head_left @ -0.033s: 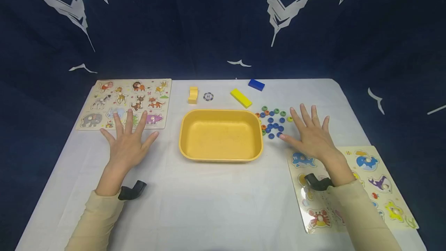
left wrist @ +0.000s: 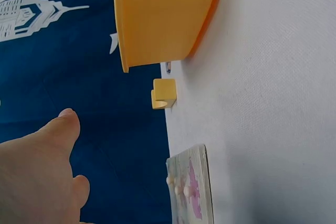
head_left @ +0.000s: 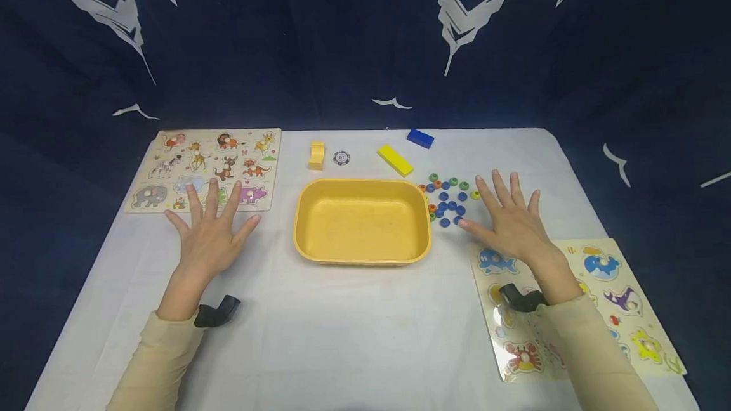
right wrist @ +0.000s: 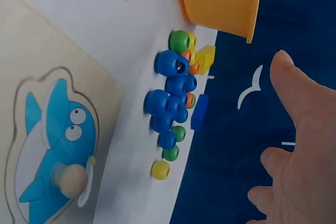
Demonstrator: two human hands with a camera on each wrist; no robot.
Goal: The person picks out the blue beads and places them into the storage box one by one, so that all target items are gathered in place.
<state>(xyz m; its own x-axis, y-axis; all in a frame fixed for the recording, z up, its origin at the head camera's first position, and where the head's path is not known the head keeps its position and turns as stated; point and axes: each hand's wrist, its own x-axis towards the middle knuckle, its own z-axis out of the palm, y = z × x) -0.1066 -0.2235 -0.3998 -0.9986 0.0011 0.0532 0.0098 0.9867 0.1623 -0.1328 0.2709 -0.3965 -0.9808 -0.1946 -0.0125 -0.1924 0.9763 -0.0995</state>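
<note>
Fingers spread, my left hand [head_left: 208,243] hovers over the table, its fingertips overlapping the near edge of the animal puzzle board [head_left: 177,173] in the head view. My right hand [head_left: 514,224] is likewise spread and holds nothing; its thumb appears beside a cluster of blue, green, orange and yellow beads [head_left: 452,206]. Below the right wrist lies a sea-animal puzzle board [head_left: 571,252] with knobbed pieces, partly hidden by the forearm. Between the hands stands a yellow tray [head_left: 362,259] with nothing in it. The right wrist view shows a whale piece [right wrist: 58,135] with a wooden knob.
Behind the tray lie a yellow notched block [head_left: 316,156], a grey and white chip [head_left: 341,158], a flat yellow block [head_left: 395,160] and a blue block [head_left: 420,139]. A dark blue curtain [head_left: 342,37] with white prints hangs behind the white table [head_left: 342,335].
</note>
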